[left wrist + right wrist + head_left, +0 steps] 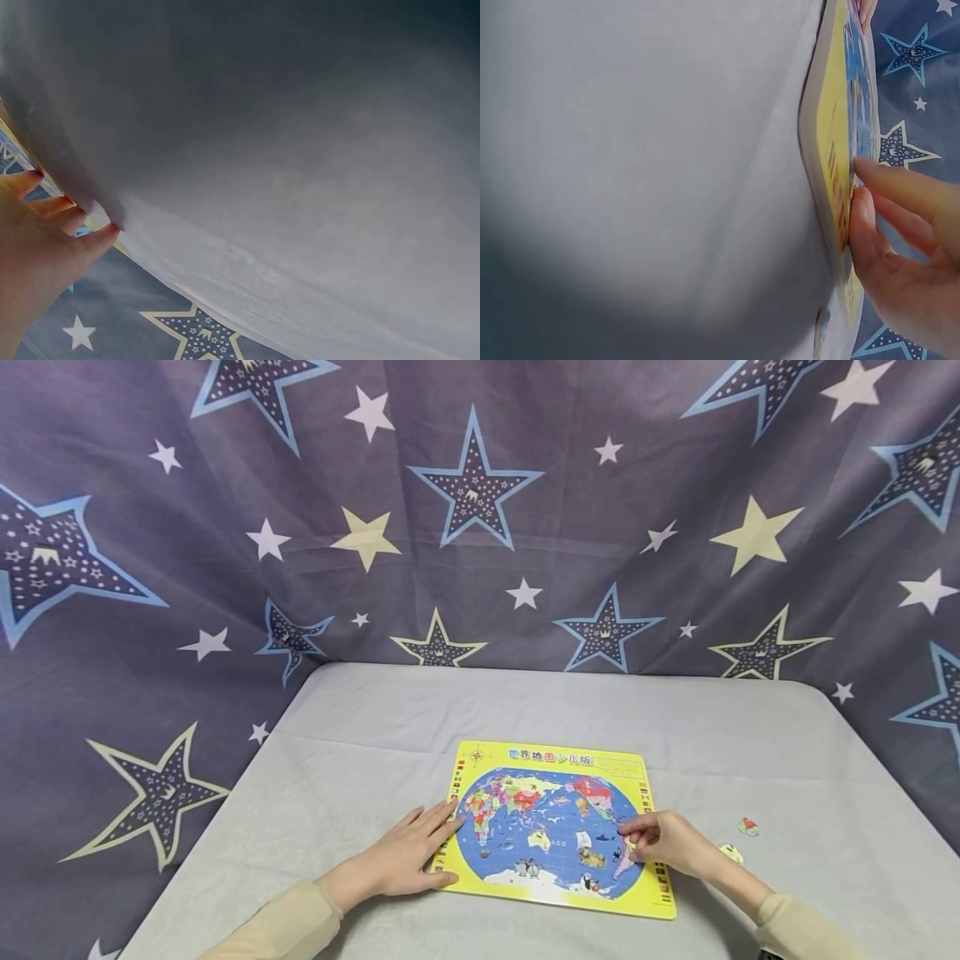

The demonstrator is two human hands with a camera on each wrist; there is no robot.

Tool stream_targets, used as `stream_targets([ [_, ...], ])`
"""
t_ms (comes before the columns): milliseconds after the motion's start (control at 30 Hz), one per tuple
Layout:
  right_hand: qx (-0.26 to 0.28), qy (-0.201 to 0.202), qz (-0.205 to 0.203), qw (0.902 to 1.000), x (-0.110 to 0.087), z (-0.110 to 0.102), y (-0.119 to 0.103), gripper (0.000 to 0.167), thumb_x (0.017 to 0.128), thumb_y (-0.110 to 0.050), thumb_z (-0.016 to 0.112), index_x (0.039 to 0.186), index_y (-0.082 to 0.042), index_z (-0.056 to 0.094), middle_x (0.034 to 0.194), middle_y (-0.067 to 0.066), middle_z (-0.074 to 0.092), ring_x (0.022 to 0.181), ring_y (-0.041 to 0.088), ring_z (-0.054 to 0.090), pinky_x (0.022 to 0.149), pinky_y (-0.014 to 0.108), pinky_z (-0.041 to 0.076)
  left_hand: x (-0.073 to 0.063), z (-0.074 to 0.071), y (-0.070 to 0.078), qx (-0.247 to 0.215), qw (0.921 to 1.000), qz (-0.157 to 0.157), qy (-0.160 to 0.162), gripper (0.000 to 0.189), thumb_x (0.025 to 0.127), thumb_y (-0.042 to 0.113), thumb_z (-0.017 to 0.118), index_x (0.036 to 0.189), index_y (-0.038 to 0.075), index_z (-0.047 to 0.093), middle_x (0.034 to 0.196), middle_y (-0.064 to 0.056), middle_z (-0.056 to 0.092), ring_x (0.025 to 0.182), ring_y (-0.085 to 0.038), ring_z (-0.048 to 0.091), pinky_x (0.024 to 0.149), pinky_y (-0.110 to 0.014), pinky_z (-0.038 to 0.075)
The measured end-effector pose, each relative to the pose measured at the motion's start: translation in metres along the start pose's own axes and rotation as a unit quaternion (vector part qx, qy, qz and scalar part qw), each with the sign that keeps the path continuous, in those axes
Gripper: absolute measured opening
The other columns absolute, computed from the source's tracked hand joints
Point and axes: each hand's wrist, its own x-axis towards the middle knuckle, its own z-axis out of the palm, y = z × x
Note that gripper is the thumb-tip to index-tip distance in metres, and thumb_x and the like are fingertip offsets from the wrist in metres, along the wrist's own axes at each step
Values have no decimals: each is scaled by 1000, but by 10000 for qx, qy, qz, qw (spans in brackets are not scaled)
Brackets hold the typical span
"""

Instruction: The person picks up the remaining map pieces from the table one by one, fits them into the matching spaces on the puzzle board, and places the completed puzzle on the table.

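A yellow-bordered world map puzzle board (555, 900) with a blue ocean lies flat on the cloth-covered table. My left hand (408, 852) rests at its left edge, fingers spread, the fingertips on the border and the thumb by the lower left corner. Over the right part of the map, my right hand (663, 842) pinches a small puzzle piece (632, 841) between thumb and index finger, right at the South America area. Most of that piece is hidden by the fingers. In the right wrist view, the right thumb (862, 214) sits close against the board's surface.
Two loose puzzle pieces lie right of the board: a red and green one (748, 826) and a pale yellow one (731, 853), partly behind the right forearm. Grey table cloth (360, 727) surrounds the board. A star-patterned curtain (465, 577) hangs behind and at the sides.
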Motion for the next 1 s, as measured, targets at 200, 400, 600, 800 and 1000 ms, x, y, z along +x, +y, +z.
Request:
stream_targets([
  [200, 45, 51, 28, 10000, 1, 1, 1, 29, 69, -1, 71, 97, 7, 64, 75, 2, 57, 65, 5, 49, 56, 19, 46, 0, -1, 1, -22, 10000, -1, 7, 79, 83, 64, 35, 140, 12, 26, 147, -8, 14, 134, -22, 13, 105, -47, 18],
  [400, 104, 38, 47, 9999, 0, 1, 1, 30, 70, -2, 71, 97, 8, 63, 75, 3, 56, 65, 6, 48, 56, 19, 45, -1, 0, 0, -25, 10000, -5, 26, 78, 83, 64, 35, 141, 12, 25, 148, -7, 13, 134, -22, 12, 105, -47, 17],
  [600, 195, 33, 54, 9998, -1, 1, 1, 29, 71, 0, 69, 98, 9, 63, 76, 4, 57, 65, 7, 49, 57, 19, 46, 0, 2, -1, 23, 10000, -10, 8, 79, 82, 65, 34, 141, 13, 24, 148, -7, 12, 134, -22, 12, 105, -46, 17],
  [800, 272, 56, -18, 9996, -1, 0, 4, 26, 72, 3, 65, 97, 9, 63, 78, 6, 59, 67, 6, 51, 59, 19, 47, 1, 2, -1, -2, 10000, -24, 15, 79, 82, 65, 34, 141, 13, 25, 148, -7, 12, 134, -22, 12, 106, -46, 16],
  [1000, 462, -49, -143, 9988, -2, -2, 4, 24, 73, 4, 62, 97, 10, 62, 81, 9, 60, 67, 6, 53, 59, 20, 48, 1, 2, -1, 36, 10000, -32, -22, 80, 82, 66, 34, 141, 14, 25, 148, -7, 12, 135, -22, 12, 106, -46, 16],
])
